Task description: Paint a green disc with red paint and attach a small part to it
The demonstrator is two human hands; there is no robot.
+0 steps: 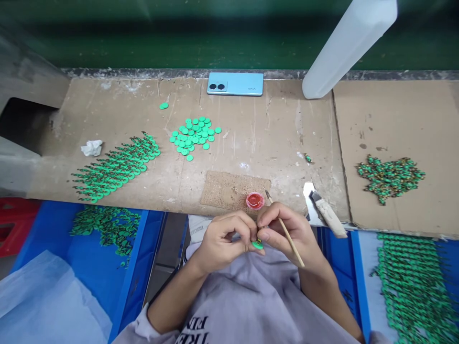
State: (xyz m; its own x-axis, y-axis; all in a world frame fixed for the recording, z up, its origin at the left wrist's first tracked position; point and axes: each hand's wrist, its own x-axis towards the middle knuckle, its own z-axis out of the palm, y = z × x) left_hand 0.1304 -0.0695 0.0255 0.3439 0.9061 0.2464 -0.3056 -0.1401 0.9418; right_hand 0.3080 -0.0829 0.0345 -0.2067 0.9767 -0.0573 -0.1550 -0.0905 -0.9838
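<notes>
Near the front edge of the bench, my two hands meet over my lap. My left hand (225,239) is closed, pinching a small green disc (257,245) by its edge. With thumb and forefinger my right hand (287,229) grips a tiny brownish part at the top of that disc; its exact shape is hidden by the fingertips. A thin paintbrush (289,239) also rests in my right hand, its tip pointing away from me. Just beyond the hands sits a small round cup of red liquid (255,200), at the edge of a brown board (218,188).
Loose green discs (195,136) lie mid-bench, with rows of assembled green pieces (118,167) to their left. A heap of small green-and-brown parts (390,177) is at right. A phone (236,84), white bottle (344,52) and scraper (326,212) lie around. Blue trays (132,267) flank me.
</notes>
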